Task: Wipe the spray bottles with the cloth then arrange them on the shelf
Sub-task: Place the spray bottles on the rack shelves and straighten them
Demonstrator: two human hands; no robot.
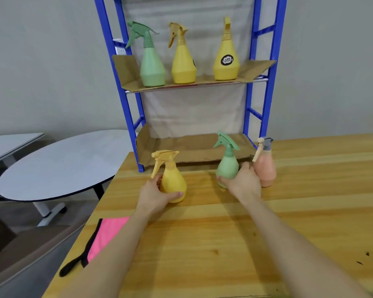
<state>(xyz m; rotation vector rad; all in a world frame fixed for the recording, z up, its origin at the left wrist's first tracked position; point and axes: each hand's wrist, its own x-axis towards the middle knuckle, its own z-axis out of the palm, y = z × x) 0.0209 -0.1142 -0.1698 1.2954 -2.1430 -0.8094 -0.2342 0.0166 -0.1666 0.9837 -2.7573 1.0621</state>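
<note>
My left hand point(154, 195) grips a small yellow spray bottle point(173, 179) standing upright on the wooden table point(202, 244). My right hand point(243, 182) grips a small green spray bottle point(227, 162), also upright on the table. A pink spray bottle point(266, 168) stands just right of it, close to my right hand. The pink cloth point(108, 235) with a black edge lies at the table's left edge, beside my left forearm. The blue shelf point(267, 100) stands at the table's back. Its upper level holds a tall green bottle point(152, 65) and two tall yellow bottles point(183, 61) point(226, 59).
Cardboard point(192, 147) lines the lower shelf level, which holds no bottles. A round white table point(58, 166) stands to the left beyond the wooden table's edge. A grey wall is behind the shelf.
</note>
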